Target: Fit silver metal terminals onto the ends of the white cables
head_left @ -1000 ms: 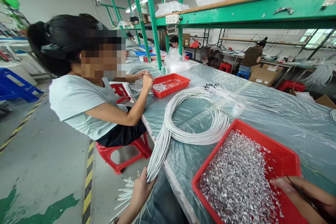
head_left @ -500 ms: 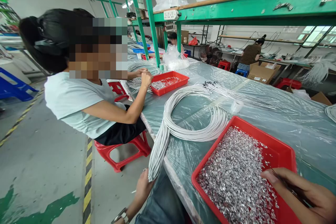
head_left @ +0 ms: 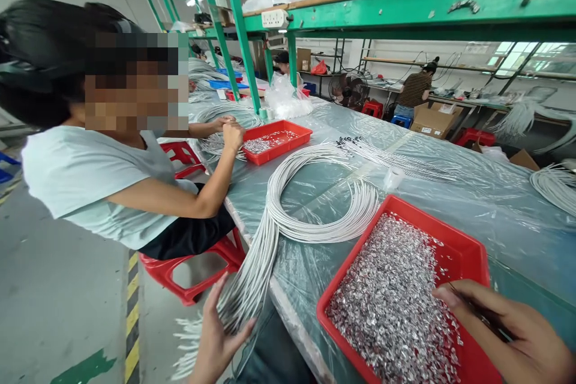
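My left hand (head_left: 219, 333) is at the table's near edge, thumb and fingers spread apart. It touches or nearly touches the hanging end of a bundle of white cables (head_left: 256, 252), whose loose tips fan out at the lower left. The rest of the bundle lies coiled on the table. My right hand (head_left: 517, 330) hovers over the right side of a red tray (head_left: 468, 252), fingers closed round a thin dark tool (head_left: 492, 323), mostly hidden by the hand. Many small shiny silver pieces (head_left: 391, 294) fill much of that tray.
A co-worker (head_left: 103, 174) sits at the left on a red stool (head_left: 198, 270), hands by a second red tray (head_left: 279, 141). More cables (head_left: 400, 159) with dark ends and a white roll (head_left: 393, 179) lie on the plastic-covered table. A green shelf frame (head_left: 382, 18) stands above.
My left hand has opened and the cable ends have fanned out beside it to the lower left. My right hand stays over the tray. The view has shifted to the right.
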A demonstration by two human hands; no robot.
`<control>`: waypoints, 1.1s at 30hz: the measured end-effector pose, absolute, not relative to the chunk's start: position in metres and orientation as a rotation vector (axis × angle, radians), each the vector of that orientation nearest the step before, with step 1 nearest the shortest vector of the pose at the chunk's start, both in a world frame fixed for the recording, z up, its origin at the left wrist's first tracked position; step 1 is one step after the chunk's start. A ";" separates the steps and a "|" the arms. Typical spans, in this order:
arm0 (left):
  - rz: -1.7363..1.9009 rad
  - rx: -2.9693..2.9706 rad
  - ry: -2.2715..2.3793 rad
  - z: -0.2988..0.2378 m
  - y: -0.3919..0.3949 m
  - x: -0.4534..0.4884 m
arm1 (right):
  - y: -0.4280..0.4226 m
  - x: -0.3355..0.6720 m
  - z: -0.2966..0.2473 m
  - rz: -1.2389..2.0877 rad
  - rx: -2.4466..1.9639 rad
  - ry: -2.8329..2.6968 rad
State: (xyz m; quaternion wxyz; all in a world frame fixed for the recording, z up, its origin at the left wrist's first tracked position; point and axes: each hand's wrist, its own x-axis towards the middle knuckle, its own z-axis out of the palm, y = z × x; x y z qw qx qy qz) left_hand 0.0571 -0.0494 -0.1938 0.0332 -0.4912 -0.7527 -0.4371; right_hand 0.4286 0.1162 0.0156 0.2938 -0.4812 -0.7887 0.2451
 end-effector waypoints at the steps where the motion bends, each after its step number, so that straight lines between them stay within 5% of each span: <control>1: -1.327 -1.551 -2.220 -0.177 -0.039 0.055 | 0.116 0.426 0.019 0.685 -1.261 -2.153; 9: -0.965 -2.370 -1.729 -0.074 0.094 0.097 | 0.101 0.419 0.042 0.700 -1.266 -2.238; 17: -0.544 -2.508 -1.859 -0.079 0.197 0.144 | 0.095 0.426 0.051 0.745 -1.256 -2.153; 33: -0.365 -2.493 -2.182 -0.071 0.203 0.155 | 0.099 0.422 0.052 0.846 -1.259 -2.110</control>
